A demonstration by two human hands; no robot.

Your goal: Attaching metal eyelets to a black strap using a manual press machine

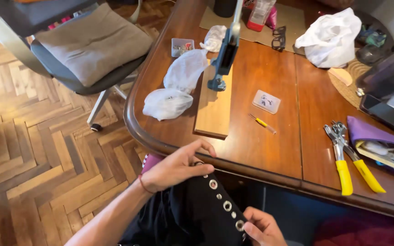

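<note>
2 hands (178, 166) on half-hidden black fabric (197, 214)

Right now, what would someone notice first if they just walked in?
Probably the black fabric with its row of shiny metal eyelets, held at the table's near edge by the left hand and right hand. Then the yellow-handled pliers on the wooden table, and the blue hand press standing mid-table.

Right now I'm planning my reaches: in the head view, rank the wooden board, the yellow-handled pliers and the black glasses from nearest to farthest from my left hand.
1. Wooden board: just beyond the left hand, across the table edge.
2. Yellow-handled pliers: far to the right, near the table edge.
3. Black glasses: at the table's far side, on the cardboard.
</note>
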